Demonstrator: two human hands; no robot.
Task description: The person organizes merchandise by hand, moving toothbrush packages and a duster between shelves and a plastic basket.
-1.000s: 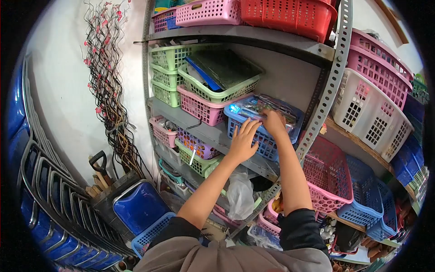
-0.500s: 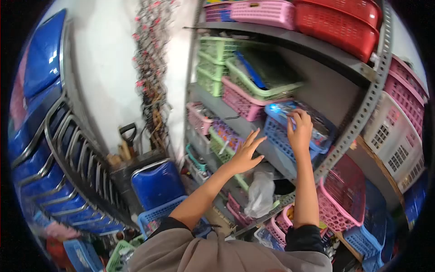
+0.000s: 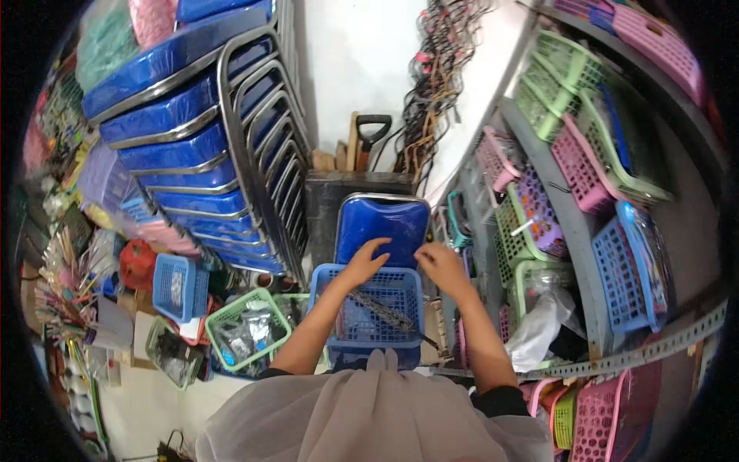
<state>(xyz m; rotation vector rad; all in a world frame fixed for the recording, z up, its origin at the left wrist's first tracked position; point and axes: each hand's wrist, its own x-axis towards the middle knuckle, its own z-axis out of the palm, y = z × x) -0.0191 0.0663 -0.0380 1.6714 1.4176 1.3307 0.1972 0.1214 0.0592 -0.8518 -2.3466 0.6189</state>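
Note:
My left hand [image 3: 368, 262] hovers over the back left part of a blue basket [image 3: 364, 335], its fingers apart and nothing in them. The basket holds a dark, thin, long item [image 3: 385, 312]. My right hand [image 3: 443, 269] is above the basket's back right corner, fingers bent downward; whether its fingertips hold anything is too small to tell. Behind both hands stands a blue padded chair [image 3: 382, 223].
Stacked blue chairs [image 3: 185, 154] rise at the left. A green basket [image 3: 248, 327] with plastic packets and a small blue basket [image 3: 179, 289] sit on the left. Metal shelving [image 3: 554, 177] with pink, green and blue baskets lines the right, near a white plastic bag [image 3: 539, 331].
The view has swung left and down, away from the shelf. Both my hands have moved from in front of the shelf baskets to above the blue basket by the chair.

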